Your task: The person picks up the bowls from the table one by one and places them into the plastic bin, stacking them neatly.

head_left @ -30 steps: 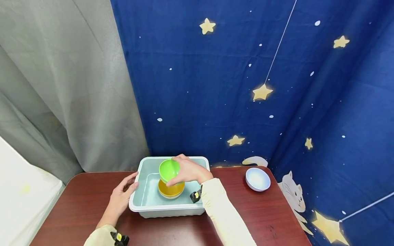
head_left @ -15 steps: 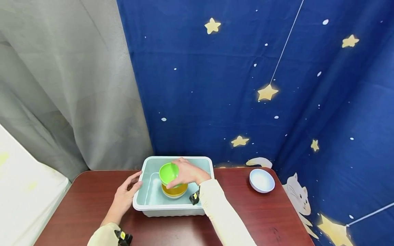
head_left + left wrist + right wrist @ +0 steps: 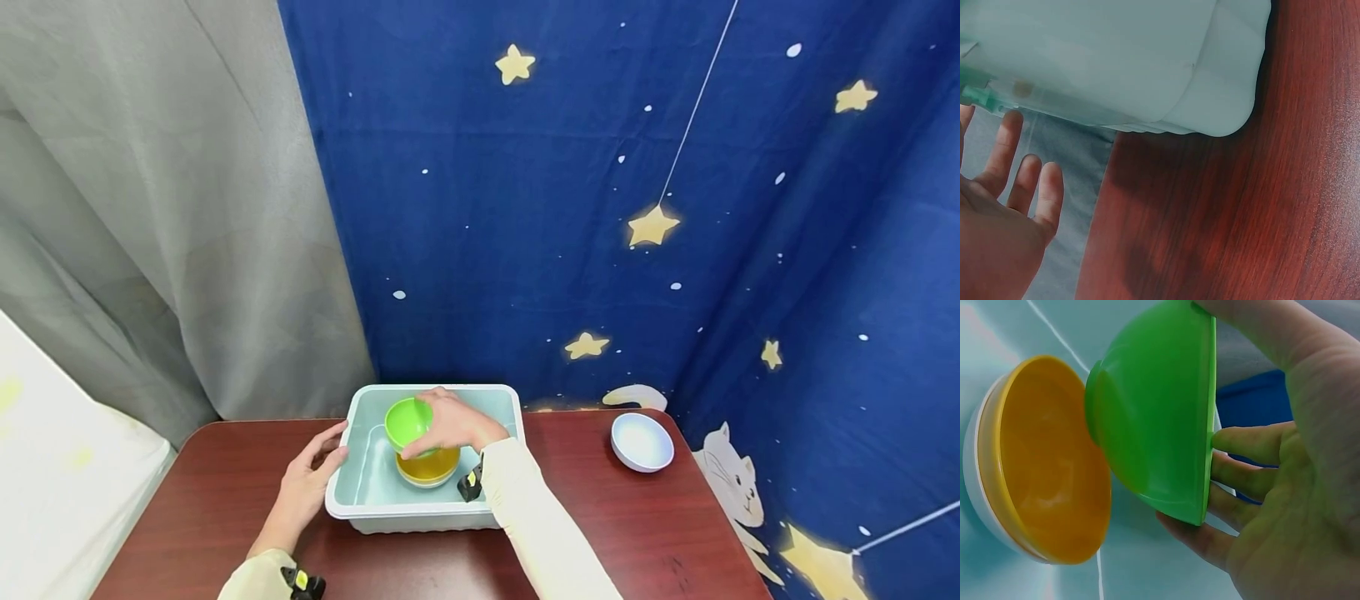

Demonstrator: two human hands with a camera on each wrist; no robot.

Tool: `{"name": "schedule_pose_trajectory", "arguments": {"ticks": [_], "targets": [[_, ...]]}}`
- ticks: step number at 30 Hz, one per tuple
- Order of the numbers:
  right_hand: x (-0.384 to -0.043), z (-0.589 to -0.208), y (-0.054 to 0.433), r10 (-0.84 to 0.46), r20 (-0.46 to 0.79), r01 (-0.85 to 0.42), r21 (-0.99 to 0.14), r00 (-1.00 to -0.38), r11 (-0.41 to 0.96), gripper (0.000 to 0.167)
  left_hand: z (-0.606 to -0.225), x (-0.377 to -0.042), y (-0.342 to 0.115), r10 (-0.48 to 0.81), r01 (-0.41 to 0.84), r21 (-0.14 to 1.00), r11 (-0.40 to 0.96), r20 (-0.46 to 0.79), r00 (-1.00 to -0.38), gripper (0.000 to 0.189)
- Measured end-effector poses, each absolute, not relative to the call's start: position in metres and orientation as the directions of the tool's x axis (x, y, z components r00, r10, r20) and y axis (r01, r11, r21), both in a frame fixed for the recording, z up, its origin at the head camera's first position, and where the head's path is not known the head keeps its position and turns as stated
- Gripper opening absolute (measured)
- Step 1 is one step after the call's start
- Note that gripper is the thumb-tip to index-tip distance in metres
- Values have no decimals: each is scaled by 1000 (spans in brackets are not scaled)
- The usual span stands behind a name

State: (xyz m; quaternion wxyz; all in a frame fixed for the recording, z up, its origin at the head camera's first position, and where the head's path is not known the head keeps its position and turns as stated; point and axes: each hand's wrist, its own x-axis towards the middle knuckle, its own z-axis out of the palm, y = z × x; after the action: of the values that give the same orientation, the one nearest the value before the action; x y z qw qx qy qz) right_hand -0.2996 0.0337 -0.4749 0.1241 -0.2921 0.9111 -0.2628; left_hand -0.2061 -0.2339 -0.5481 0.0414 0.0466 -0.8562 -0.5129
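Observation:
In the head view my right hand holds a green bowl by its rim, thumb on one side and fingers on the other. The green bowl is above a yellow bowl, slightly off to its left. In the right wrist view the yellow bowl sits nested in a white bowl; whether the green bowl's foot touches it, I cannot tell. Both stand inside a pale blue-green basin. My left hand rests its fairly straight fingertips against the basin's left rim.
A pale lavender bowl stands at the right back of the dark red wooden table. Behind the table hang a grey curtain and a blue star-patterned curtain. White cloth lies at the left.
My right hand has shifted the green bowl a little left relative to the yellow bowl. My left hand stays at the basin rim. The head view has turned slightly.

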Motion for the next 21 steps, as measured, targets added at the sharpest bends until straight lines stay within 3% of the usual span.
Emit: {"name": "schedule_pose_trajectory", "arguments": {"ticks": [9, 21], "targets": [[-301, -478, 32, -621, -94, -520, -458, -778, 721, 105, -550, -206, -235, -128, -53, 879, 473, 9, -992, 51], [-303, -493, 30, -651, -58, -567, -438, -757, 698, 102, -550, -207, -234, -127, -37, 897, 441, 21, -992, 52]]}}
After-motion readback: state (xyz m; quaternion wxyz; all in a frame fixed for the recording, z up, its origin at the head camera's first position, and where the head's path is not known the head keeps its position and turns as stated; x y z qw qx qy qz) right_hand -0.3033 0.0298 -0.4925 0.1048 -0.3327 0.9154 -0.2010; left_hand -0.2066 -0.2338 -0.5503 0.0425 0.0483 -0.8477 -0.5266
